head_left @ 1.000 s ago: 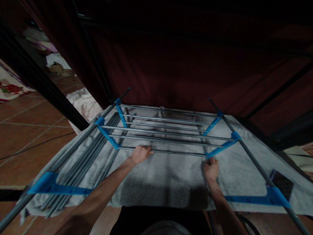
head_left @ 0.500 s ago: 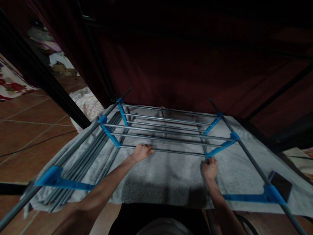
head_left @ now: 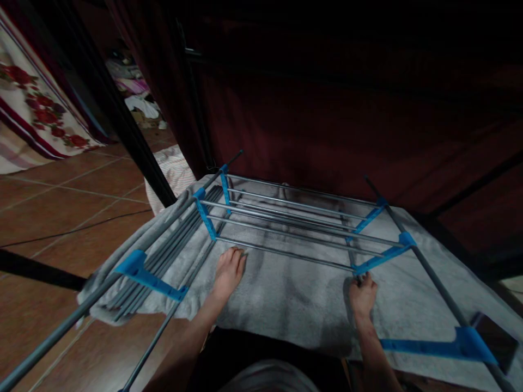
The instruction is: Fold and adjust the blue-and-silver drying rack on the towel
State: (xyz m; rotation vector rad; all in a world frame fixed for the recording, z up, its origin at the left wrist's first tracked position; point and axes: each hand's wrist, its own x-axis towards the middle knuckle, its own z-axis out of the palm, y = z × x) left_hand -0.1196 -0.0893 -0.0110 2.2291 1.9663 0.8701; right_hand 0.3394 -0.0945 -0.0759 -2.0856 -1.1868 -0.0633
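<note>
A rack frame of grey metal tubes (head_left: 286,253) with blue plastic brackets (head_left: 206,218) lies over a grey blanket. My left hand (head_left: 231,269) rests just below the nearest cross tube near its left end, fingers bent and loosely apart, with nothing seen in it. At that tube's right end, my right hand (head_left: 363,288) pinches around the long thin rod beneath the blue bracket corner (head_left: 379,258). More blue brackets jut inward at the near left (head_left: 151,280) and near right (head_left: 441,345).
Several loose grey tubes (head_left: 171,245) lie on the blanket (head_left: 278,294) at left. A dark flat object (head_left: 496,340) is at the right edge. Dark red cloth hangs behind; black posts (head_left: 122,125) stand left, over a tiled floor with a cable.
The view has shifted left. My left hand has come off the nearest cross tube and moved toward its left end. My right hand stays at the right corner.
</note>
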